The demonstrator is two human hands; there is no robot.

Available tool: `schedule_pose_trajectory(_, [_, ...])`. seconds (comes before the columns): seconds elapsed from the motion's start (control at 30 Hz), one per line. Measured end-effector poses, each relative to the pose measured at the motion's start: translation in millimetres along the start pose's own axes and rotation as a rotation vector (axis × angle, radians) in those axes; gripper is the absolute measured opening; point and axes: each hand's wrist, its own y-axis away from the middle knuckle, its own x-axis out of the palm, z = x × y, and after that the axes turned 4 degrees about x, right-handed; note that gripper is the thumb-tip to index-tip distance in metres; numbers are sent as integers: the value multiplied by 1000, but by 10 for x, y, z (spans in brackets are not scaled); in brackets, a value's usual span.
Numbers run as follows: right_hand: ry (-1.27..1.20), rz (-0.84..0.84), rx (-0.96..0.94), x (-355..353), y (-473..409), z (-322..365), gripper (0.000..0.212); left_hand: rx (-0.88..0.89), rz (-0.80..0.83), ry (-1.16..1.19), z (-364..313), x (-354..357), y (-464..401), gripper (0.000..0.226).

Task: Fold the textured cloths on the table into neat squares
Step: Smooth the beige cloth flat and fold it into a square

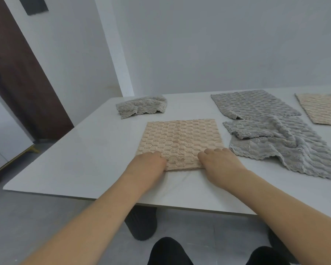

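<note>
A beige textured cloth lies flat on the white table in front of me. My left hand grips its near left corner with curled fingers. My right hand grips its near right corner the same way. A rumpled grey cloth lies to the right, and a flat grey cloth lies behind that. Another beige cloth lies spread at the far right. A folded grey cloth sits at the table's far left corner.
The table's near edge runs just below my forearms, and its left edge slants toward a brown door. A white wall stands behind the table. My dark shoes show on the grey floor below.
</note>
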Motion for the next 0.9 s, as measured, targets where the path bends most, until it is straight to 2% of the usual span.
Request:
schedule_pose_trajectory(0.07, [9, 0, 0, 7, 28, 36, 31, 2, -17, -22, -70, 5, 23, 23])
schedule_pose_trajectory(0.13, [-27, -11, 1, -2, 56, 13, 28, -20, -17, 59, -39, -44, 59, 21])
schedule_pose_trajectory(0.27, [-190, -1, 97, -118, 70, -97, 17, -101, 126, 303, 94, -174, 76, 17])
schedule_pose_trajectory(0.4, [-222, 62, 73, -231, -10, -197, 15, -123, 116, 311, 159, -234, -26, 15])
schedule_pose_trajectory(0.53, [-635, 273, 84, -241, -160, -386, 14, -220, 100, 441, 327, -218, -163, 17])
schedule_pose_trajectory(0.63, [-819, 332, 145, -204, -321, -545, 15, -218, 142, 495, 450, -158, -321, 17])
schedule_pose_trajectory(0.77, [-795, 271, 233, -136, -603, -755, 15, -242, 10, 556, 644, -53, -551, 18])
schedule_pose_trajectory(0.9, [-639, 205, 269, -69, -981, -857, 19, -200, -143, 480, 767, 93, -894, 16])
